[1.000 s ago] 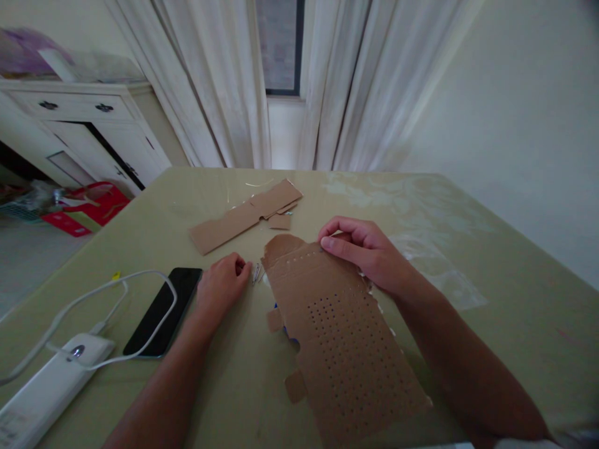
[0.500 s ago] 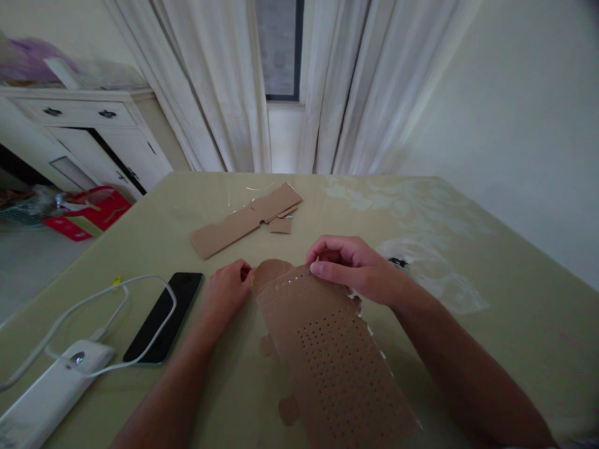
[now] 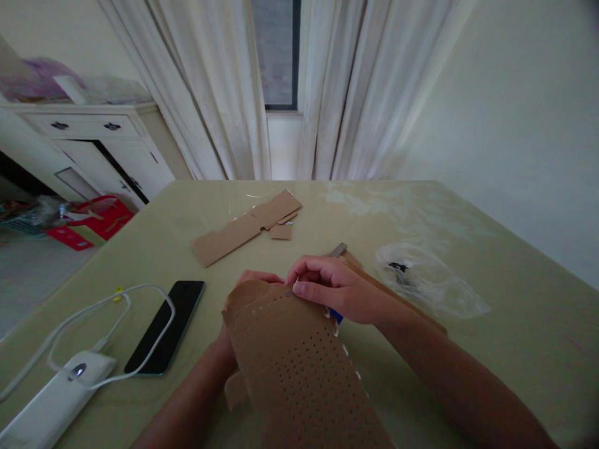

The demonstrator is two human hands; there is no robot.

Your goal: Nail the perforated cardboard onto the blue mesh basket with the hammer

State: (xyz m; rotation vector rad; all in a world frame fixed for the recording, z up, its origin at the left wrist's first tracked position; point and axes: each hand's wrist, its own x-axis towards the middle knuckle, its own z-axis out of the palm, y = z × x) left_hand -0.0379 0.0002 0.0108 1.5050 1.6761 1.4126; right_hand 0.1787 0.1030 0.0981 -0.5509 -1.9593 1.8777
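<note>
A brown cardboard sheet [image 3: 262,349] tilts up in front of me, with a grid of small holes and a ragged right edge. My left hand [image 3: 234,312] reaches behind its upper left part and grips it; most of those fingers are hidden. At the top edge, beside a short row of holes, my right hand [image 3: 327,284] is closed in a pinch. A tiny pale thing shows at its fingertips, too small to name. A flat grey metal end [image 3: 337,249] sticks out beyond the right hand, and a bit of something blue [image 3: 336,316] shows below it.
Flat cardboard strips [image 3: 248,227] lie farther back on the table. Another strip [image 3: 412,304] is partly under my right forearm, near a clear plastic bag [image 3: 430,280]. At left are a black phone [image 3: 163,330], a white power bank [image 3: 60,399] and a looped white cable [image 3: 37,352].
The cardboard sheet and both hands have shifted left and slightly nearer. My left hand has gone farther behind the sheet. The grey metal end and the strip by my right forearm have come into sight.
</note>
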